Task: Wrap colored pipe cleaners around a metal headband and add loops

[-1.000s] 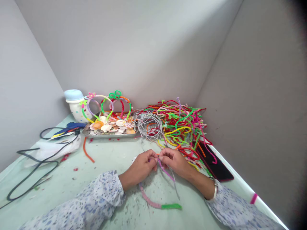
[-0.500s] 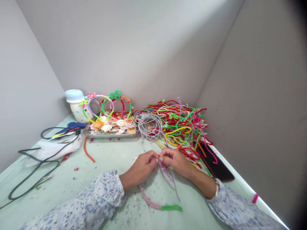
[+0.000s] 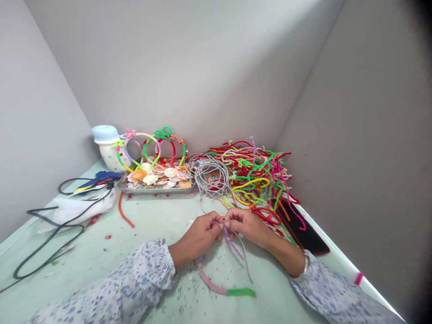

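A pipe-cleaner band (image 3: 209,282) is being gripped by the left hand (image 3: 200,234) and the right hand (image 3: 245,226), which are being held close together above a pale green table (image 3: 151,225). The fingers of both hands are being curled and clamped on its purple stretch, while its pink length and green tip are being rested on the table below the hands. A thin grey wire (image 3: 245,263) is being held running down beside it.

Just beyond the hands, a coil of silver wire (image 3: 211,177) is being kept beside a heap of multicoloured pipe cleaners (image 3: 253,173), and a black smartphone (image 3: 305,231) is being partly covered by that heap. Further left, seashells (image 3: 157,177) are being held in a metal tray (image 3: 155,190), with looped pipe-cleaner headbands (image 3: 151,146) being propped behind them near a white jar with a blue lid (image 3: 107,148). A hot glue gun (image 3: 97,178), a black cable (image 3: 47,238), a white plastic bag (image 3: 81,211) and an orange pipe cleaner (image 3: 123,212) are being left on the table
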A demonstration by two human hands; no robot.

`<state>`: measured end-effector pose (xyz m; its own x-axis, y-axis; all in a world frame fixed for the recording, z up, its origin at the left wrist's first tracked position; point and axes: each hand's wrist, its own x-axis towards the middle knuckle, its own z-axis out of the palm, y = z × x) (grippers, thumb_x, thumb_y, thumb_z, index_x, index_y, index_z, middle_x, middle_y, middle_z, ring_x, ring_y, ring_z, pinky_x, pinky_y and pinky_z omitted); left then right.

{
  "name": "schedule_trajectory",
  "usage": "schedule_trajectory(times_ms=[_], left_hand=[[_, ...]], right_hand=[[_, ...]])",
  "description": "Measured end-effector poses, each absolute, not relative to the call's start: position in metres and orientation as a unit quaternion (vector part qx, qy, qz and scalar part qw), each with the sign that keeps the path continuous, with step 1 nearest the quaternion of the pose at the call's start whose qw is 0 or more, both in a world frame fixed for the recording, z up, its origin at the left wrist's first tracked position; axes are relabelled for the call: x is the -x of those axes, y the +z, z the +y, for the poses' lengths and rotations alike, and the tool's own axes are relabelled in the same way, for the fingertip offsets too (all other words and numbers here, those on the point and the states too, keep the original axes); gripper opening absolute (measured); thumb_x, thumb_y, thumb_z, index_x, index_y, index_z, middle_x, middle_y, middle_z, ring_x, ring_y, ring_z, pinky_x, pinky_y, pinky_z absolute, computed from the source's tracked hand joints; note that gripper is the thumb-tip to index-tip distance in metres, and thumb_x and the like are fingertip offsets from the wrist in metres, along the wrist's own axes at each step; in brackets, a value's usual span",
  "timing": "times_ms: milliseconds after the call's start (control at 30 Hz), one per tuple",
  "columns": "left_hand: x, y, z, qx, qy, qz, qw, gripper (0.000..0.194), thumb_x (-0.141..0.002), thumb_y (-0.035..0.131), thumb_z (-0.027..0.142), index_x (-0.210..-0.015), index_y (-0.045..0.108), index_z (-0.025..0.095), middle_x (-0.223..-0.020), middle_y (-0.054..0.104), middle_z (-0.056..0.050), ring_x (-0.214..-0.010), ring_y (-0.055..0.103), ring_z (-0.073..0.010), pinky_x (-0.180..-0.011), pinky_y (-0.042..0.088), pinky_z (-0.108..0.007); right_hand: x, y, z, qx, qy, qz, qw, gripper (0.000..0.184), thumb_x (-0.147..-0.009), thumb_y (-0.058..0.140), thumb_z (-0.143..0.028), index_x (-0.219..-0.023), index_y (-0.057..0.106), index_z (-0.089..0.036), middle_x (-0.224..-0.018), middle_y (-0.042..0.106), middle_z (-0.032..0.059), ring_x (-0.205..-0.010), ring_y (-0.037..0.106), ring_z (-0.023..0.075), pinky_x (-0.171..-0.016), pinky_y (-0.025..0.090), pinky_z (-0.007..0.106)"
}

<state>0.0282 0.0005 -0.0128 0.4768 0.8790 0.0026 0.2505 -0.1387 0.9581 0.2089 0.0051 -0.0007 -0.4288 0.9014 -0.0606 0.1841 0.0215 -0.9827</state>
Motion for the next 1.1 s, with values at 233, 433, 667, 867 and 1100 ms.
schedule_trajectory(times_ms=[233, 433, 667, 867, 1100], left_hand=[[-0.03, -0.014, 0.003, -0.659, 0.309, 0.403, 0.555, 0.01, -0.08, 0.046, 0.022, -0.081, 0.056, 0.017, -0.057, 0.055, 0.004, -0.049, 0.041, -0.0091, -0.049, 0.029, -0.02], [-0.03, -0.015, 0.003, -0.669, 0.301, 0.413, 0.539, 0.011, -0.079, 0.047, 0.022, -0.082, 0.057, 0.017, -0.057, 0.055, 0.004, -0.049, 0.041, -0.0092, -0.049, 0.03, -0.02], [-0.03, -0.01, 0.0, -0.631, 0.291, 0.411, 0.59, 0.014, -0.08, 0.048, 0.028, -0.082, 0.055, 0.016, -0.057, 0.053, 0.004, -0.043, 0.037, -0.0076, -0.041, 0.026, -0.019], [-0.031, -0.004, 0.0, -0.611, 0.288, 0.411, 0.612, 0.015, -0.08, 0.049, 0.032, -0.079, 0.053, 0.017, -0.054, 0.051, 0.005, -0.038, 0.034, -0.0064, -0.037, 0.024, -0.018], [-0.029, -0.008, 0.004, -0.605, 0.296, 0.409, 0.616, 0.015, -0.079, 0.05, 0.032, -0.077, 0.053, 0.017, -0.053, 0.051, 0.005, -0.036, 0.035, -0.0062, -0.035, 0.026, -0.018]], right_hand=[[-0.21, 0.0, 0.005, 0.425, 0.558, -0.637, 0.319, 0.007, -0.076, 0.058, -0.023, -0.074, 0.057, -0.016, -0.057, 0.057, -0.0035, -0.052, 0.053, 0.0114, -0.053, 0.039, 0.023], [-0.209, 0.001, 0.005, 0.428, 0.557, -0.638, 0.317, 0.008, -0.076, 0.058, -0.023, -0.074, 0.057, -0.016, -0.058, 0.058, -0.0032, -0.053, 0.054, 0.0118, -0.054, 0.04, 0.023], [-0.21, -0.003, 0.006, 0.43, 0.548, -0.646, 0.311, 0.007, -0.076, 0.059, -0.023, -0.075, 0.057, -0.017, -0.059, 0.059, -0.0035, -0.054, 0.055, 0.0118, -0.054, 0.04, 0.022], [-0.21, -0.009, 0.006, 0.436, 0.528, -0.658, 0.314, 0.012, -0.078, 0.061, -0.029, -0.076, 0.058, -0.018, -0.059, 0.058, -0.0038, -0.054, 0.055, 0.0113, -0.054, 0.041, 0.022], [-0.207, -0.013, 0.003, 0.45, 0.479, -0.675, 0.336, 0.011, -0.079, 0.059, -0.028, -0.076, 0.057, -0.018, -0.062, 0.059, -0.0024, -0.056, 0.053, 0.0119, -0.052, 0.041, 0.022]])
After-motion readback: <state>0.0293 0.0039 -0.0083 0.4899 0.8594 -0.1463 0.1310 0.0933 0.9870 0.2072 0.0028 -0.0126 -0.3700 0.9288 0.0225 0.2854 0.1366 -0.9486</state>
